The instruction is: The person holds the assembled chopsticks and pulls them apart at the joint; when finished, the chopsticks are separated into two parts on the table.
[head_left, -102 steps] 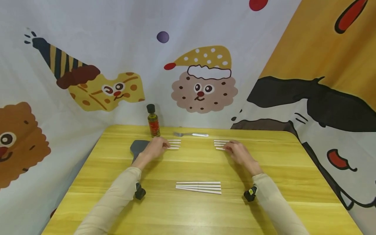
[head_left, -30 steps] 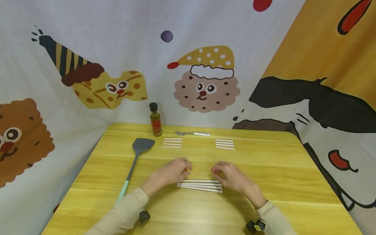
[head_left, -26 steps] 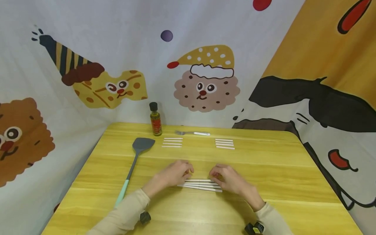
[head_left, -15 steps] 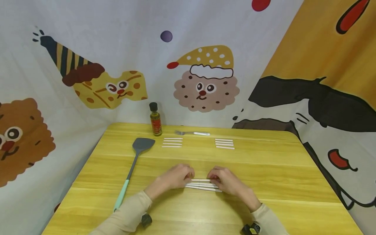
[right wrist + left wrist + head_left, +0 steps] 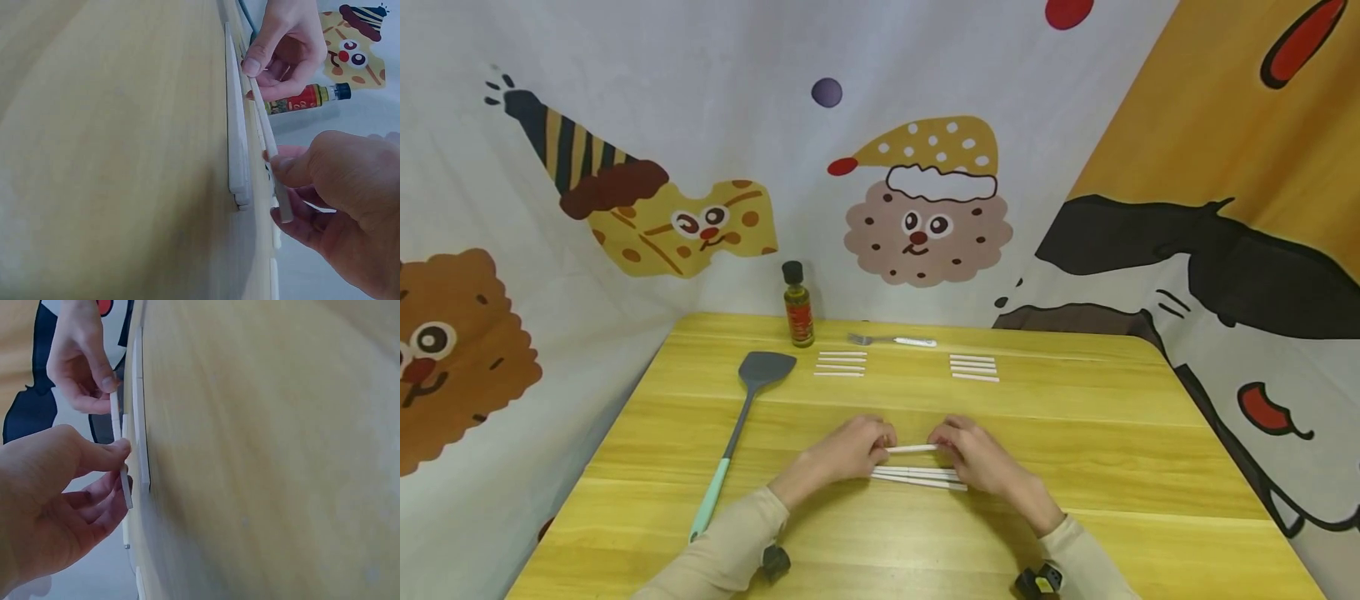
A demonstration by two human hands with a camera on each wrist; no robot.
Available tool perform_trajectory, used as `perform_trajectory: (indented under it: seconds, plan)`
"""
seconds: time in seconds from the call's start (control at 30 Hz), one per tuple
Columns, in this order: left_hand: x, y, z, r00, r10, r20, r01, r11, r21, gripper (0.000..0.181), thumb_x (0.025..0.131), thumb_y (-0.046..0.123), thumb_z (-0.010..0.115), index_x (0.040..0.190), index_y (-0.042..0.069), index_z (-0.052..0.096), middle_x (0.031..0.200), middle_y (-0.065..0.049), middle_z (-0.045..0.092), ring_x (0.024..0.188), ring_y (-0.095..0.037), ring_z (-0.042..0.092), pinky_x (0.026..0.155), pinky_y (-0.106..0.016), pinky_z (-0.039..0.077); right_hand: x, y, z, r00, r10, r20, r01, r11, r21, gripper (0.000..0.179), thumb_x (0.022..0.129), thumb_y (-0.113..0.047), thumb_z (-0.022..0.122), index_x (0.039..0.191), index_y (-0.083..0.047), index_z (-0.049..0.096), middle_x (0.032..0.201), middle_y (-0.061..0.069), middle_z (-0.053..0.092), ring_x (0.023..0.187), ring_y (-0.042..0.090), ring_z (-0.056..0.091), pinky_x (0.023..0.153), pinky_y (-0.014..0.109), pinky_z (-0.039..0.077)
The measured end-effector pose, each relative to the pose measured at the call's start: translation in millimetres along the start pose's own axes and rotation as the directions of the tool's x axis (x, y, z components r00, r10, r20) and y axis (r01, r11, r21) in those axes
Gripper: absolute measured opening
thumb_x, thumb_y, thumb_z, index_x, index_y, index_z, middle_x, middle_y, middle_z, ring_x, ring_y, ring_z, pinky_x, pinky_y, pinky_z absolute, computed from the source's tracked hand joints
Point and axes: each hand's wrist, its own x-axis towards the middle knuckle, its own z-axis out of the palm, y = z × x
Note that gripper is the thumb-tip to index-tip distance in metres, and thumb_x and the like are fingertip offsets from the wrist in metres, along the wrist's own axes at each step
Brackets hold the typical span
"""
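My left hand point(image 5: 853, 450) and right hand point(image 5: 981, 460) pinch one white chopstick point(image 5: 913, 449) between thumb and fingers, near its two ends. It is raised slightly off the table. In the right wrist view the held chopstick point(image 5: 265, 128) slants between both hands. Just below it, in the head view, several more white chopsticks point(image 5: 917, 482) lie close together with a seam across their middle; the hands partly cover their ends. Farther back lie two rows of short white sticks, a left row point(image 5: 841, 367) and a right row point(image 5: 973, 368).
A grey spatula point(image 5: 766, 369) with a mint handle lies to the left, partly beside my sleeve. A sauce bottle point(image 5: 798, 315) stands at the back edge of the wooden table point(image 5: 1112, 433). Beside it lies a fork point(image 5: 913, 342). A printed curtain point(image 5: 715, 125) hangs behind.
Both hands came from the short-stick rows back to the long chopsticks. They closed on the farthest chopstick and lifted it slightly away from the others.
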Motion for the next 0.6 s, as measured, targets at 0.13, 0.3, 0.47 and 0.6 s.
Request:
perform_trajectory:
  seconds: [0.13, 0.3, 0.47, 0.6]
  plan:
    - [-1.2, -0.5, -1.9, 0.999, 0.024, -0.047, -0.023, 1.0, 0.021, 0.008, 0.095, 0.005, 0.068, 0.101, 0.008, 0.072, 0.089, 0.002, 0.063, 0.079, -0.007, 0.058, 0.074, -0.02, 0.055, 3.6, -1, -3, 0.998, -0.034, -0.051, 0.032, 0.999, -0.042, 0.017, 0.088, 0.008, 0.07, 0.097, -0.006, 0.072, 0.095, 0.003, 0.065, 0.088, 0.016, 0.062, 0.075, 0.029, 0.057]
    - [-5.1, 0.0, -6.0, 0.986, 0.081, -0.143, -0.066, 0.992, 0.108, 0.008, 0.097, 0.003, 0.065, 0.102, 0.005, 0.072, 0.097, -0.002, 0.065, 0.087, -0.011, 0.064, 0.082, -0.02, 0.057, 9.6, -2, -3, 0.986, -0.103, -0.135, 0.089, 0.99, -0.107, 0.018, 0.086, 0.011, 0.071, 0.096, -0.004, 0.069, 0.093, 0.004, 0.061, 0.087, 0.016, 0.058, 0.073, 0.03, 0.055]
    - [-10.8, 1.3, -9.7, 0.959, 0.148, -0.24, -0.1, 0.975, 0.201, 0.004, 0.093, 0.001, 0.069, 0.094, 0.005, 0.071, 0.09, -0.002, 0.06, 0.079, -0.012, 0.059, 0.069, -0.014, 0.054, 15.9, -5, -2, 0.971, -0.165, -0.175, 0.135, 0.976, -0.17, 0.021, 0.084, 0.012, 0.071, 0.097, -0.004, 0.066, 0.093, 0.005, 0.06, 0.088, 0.018, 0.058, 0.074, 0.031, 0.055]
    - [-13.2, 1.6, -10.5, 0.941, 0.189, -0.282, -0.113, 0.957, 0.267, 0.007, 0.092, 0.0, 0.071, 0.09, 0.006, 0.067, 0.084, 0.0, 0.056, 0.075, -0.009, 0.054, 0.064, -0.012, 0.05, 18.6, -5, 0, 0.96, -0.2, -0.196, 0.161, 0.967, -0.199, 0.015, 0.089, 0.008, 0.069, 0.099, -0.003, 0.066, 0.094, 0.006, 0.059, 0.088, 0.02, 0.058, 0.075, 0.032, 0.055]
